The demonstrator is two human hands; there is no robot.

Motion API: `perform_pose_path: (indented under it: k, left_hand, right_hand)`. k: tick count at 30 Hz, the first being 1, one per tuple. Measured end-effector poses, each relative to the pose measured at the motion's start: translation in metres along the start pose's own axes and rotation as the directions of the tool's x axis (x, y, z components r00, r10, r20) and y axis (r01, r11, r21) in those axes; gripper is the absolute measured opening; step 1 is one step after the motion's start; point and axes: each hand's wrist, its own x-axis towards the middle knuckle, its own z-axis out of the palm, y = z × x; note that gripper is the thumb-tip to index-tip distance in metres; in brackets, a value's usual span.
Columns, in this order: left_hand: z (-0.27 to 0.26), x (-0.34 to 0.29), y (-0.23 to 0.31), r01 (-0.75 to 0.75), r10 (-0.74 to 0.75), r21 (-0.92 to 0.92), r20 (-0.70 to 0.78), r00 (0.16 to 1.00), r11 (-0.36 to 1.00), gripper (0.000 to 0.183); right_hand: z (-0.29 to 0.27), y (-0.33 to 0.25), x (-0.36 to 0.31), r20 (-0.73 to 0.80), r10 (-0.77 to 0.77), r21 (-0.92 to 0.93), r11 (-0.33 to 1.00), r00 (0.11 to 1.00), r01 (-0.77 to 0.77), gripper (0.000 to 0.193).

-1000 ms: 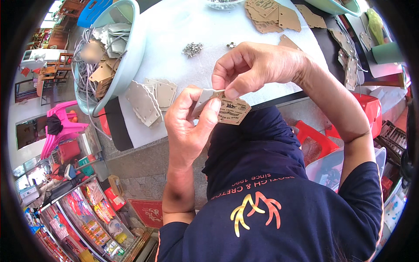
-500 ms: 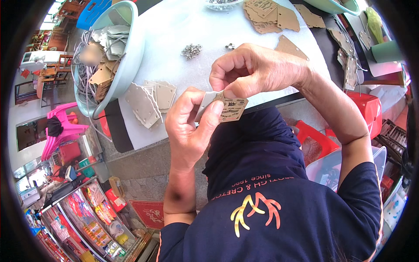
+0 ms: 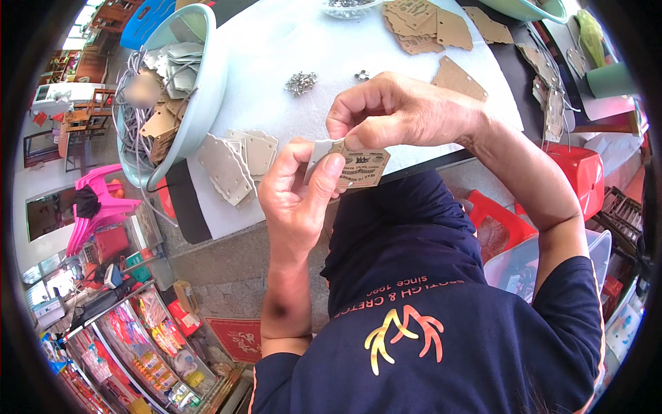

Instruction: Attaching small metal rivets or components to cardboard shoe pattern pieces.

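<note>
My left hand [image 3: 293,190] grips a tan printed board [image 3: 364,168] together with a pale grey board [image 3: 318,153], thumb across their faces. The two boards meet along one edge at an angle. At their upper edge my right hand [image 3: 403,114] is closed in a pinch, its thumb touching the tan board's corner. Whatever lies between those fingertips is too small to make out. On the white sheet beyond my hands lie a pile of small silvery metal fasteners [image 3: 301,83] and a few loose fasteners [image 3: 362,75].
Grey boards [image 3: 227,169] lie left of my hands, tan boards [image 3: 414,24] at the far right, and a single tan board [image 3: 458,79] nearer. A pale blue basin [image 3: 207,83] on the left holds boards and grey cords. A clear dish [image 3: 350,8] of metal pieces stands at the back.
Both hands and the boards have shifted slightly left. The tan board has turned a little, and my right fingertips still pinch near its upper corner.
</note>
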Motion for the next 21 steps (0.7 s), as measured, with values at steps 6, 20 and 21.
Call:
perform_pose_path:
  k: [6,20,21]
  left_hand:
    - [-0.002,0.002,-0.001,-0.001,0.001,-0.061,-0.011,1.000,0.998,0.012]
    - [0.010,-0.006,-0.009,0.013,-0.098,-0.421,-0.180,0.979,0.907,0.021]
    - [0.010,-0.008,-0.010,0.040,-0.129,-0.428,-0.180,0.975,0.903,0.022]
  right_hand:
    - [0.001,0.003,-0.001,-0.011,-0.032,0.047,0.998,0.999,0.032,0.018]
    - [0.040,0.016,-0.010,-0.391,-0.074,0.351,0.910,0.917,0.223,0.017]
    - [0.044,0.014,-0.011,-0.384,-0.014,0.418,0.889,0.923,0.188,0.017]
